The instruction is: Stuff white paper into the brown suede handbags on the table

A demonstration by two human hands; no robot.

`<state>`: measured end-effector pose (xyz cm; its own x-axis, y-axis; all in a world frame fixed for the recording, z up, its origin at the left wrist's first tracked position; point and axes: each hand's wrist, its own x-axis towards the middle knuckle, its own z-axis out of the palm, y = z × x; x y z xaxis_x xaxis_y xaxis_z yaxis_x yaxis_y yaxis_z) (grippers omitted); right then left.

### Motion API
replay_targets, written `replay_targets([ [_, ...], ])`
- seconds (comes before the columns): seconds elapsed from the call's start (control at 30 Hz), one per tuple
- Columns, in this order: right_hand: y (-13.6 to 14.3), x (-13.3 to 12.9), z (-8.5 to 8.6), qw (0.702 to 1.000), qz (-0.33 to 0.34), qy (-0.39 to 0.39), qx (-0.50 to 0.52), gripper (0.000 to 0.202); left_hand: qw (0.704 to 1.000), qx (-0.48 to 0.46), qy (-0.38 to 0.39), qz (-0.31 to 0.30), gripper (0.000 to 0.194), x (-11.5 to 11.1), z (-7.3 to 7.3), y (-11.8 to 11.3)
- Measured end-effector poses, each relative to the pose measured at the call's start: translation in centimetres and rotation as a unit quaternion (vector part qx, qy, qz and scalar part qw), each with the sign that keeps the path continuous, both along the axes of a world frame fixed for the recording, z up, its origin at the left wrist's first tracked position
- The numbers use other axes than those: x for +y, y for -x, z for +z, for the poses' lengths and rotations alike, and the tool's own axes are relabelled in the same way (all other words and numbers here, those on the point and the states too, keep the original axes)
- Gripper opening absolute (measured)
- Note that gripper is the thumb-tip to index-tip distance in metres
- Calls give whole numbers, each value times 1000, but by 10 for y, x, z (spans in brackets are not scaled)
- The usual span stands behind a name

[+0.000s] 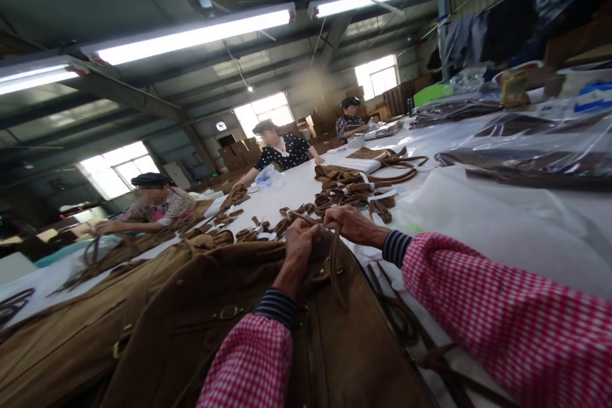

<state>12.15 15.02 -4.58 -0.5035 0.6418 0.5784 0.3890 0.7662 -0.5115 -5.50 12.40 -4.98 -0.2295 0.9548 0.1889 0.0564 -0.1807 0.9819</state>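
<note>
A large brown piece of heavy cloth (363,331) with a zip, snaps and a metal buckle lies before me; it looks like a jacket, though I cannot be sure. At its upper edge my left hand (299,243) is closed on a narrow brown strap (335,261). My right hand (354,224) pinches the same strap close beside it, and one end dangles down over the cloth. Both fingertips nearly meet, so the strap between them is partly hidden. Another similar brown piece (62,338) lies to the left.
Beyond my hands, bundled brown straps (354,188) with white bands lie on the white table (291,188). Clear plastic packages (530,146) are at right, near translucent sheeting (459,204). Long brown straps (406,319) lie by my right sleeve. Three people (291,148) work along the far side.
</note>
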Motion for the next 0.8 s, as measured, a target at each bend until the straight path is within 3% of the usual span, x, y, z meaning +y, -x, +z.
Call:
replay_targets([
  [0.23, -49, -38, -10, 997, 55, 58, -19, 17, 991, 122, 27, 44, 23, 7, -7, 0],
  [0.37, -42, -43, -6, 979, 27, 190, 74, 10, 978, 208, 22, 28, 16, 5, -4, -1],
  [0.5, -23, -27, -2, 945, -26, 294, 140, 10, 944, 330, 5, 7, 17, -13, 10, -3],
  [0.6, -27, -18, 4, 909, -105, 339, 216, 8, 908, 417, -25, -9, 26, -42, 30, -9],
  [0.67, -42, -18, 11, 887, -152, 349, 263, 8, 854, 513, -74, -36, 20, -67, 48, -18],
  [0.73, -63, -28, 17, 871, -184, 348, 295, 8, 754, 636, -136, -87, 5, -92, 64, -29],
  [0.8, -84, -51, 21, 880, -179, 332, 289, 10, 644, 726, -183, -154, 13, -115, 75, -39],
])
